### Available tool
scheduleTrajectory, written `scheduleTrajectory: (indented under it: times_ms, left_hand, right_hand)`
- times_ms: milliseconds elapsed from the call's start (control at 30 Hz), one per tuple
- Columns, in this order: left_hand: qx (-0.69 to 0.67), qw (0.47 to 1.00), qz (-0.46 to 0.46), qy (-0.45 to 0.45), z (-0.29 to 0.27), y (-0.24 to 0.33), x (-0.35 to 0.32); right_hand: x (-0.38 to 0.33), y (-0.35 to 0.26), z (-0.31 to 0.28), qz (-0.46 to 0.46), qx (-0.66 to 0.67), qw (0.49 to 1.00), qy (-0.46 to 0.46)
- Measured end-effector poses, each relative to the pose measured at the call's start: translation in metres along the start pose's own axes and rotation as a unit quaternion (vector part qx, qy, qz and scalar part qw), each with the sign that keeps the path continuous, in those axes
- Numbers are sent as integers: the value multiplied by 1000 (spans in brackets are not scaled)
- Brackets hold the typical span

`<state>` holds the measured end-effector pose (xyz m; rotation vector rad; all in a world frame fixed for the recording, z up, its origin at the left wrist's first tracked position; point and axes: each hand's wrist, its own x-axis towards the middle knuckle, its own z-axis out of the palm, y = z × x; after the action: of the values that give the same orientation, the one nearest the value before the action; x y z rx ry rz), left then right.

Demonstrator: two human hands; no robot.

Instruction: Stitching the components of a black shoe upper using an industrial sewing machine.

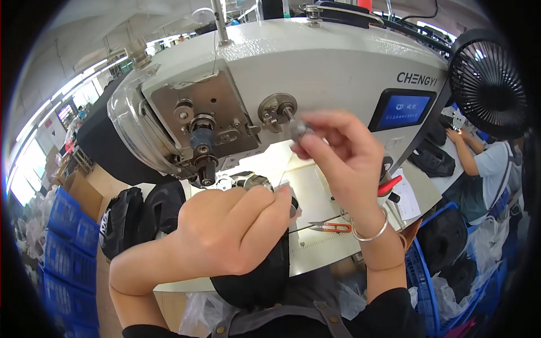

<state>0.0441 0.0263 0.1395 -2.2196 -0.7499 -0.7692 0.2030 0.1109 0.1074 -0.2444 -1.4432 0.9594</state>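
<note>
My right hand [344,158] is raised in front of the white sewing machine [315,62] and pinches a small round metal bobbin [298,128] between its fingertips, just below the machine's tension knob [278,108]. Lower down, my left hand [236,225] is closed, thumb and forefinger pinching what looks like a thin thread end [282,183] that leads up toward the bobbin. This hand sits above a black fabric piece [259,276] at the table's front edge, close to the needle area [205,169].
Orange-handled thread snips [332,227] lie on the machine table [315,248]. A black fan [487,84] and a blue screen [403,109] are at the right. Black pieces [141,214] and blue crates [65,225] are left; a blue basket [428,281] and a seated co-worker [490,163] are right.
</note>
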Motion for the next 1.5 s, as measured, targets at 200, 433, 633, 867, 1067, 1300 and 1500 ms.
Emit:
scheduleTrajectory:
  times_ms: [200,433,633,867,1067,1300,1500]
  left_hand:
    - [-133,990,-49,-13,-9,-11,-14]
    - [-169,982,-73,49,-8,-17,-21]
    - [-89,987,-113,78,-5,-11,-38]
    - [-93,991,-94,19,25,-8,-52]
    - [-82,995,-49,-2,34,-1,-54]
    - [-79,994,-71,6,24,-3,-47]
    - [-54,996,-57,-33,29,-3,-47]
  right_hand:
    - [11,1,6,-16,-61,998,-1]
    - [13,6,21,-83,-151,983,66]
    - [22,16,7,-435,-453,775,65]
    - [25,-37,3,-62,61,994,69]
    - [12,-14,0,-213,-524,823,51]
    - [15,-22,30,-337,-518,781,-88]
    - [6,-16,30,-337,-578,736,-106]
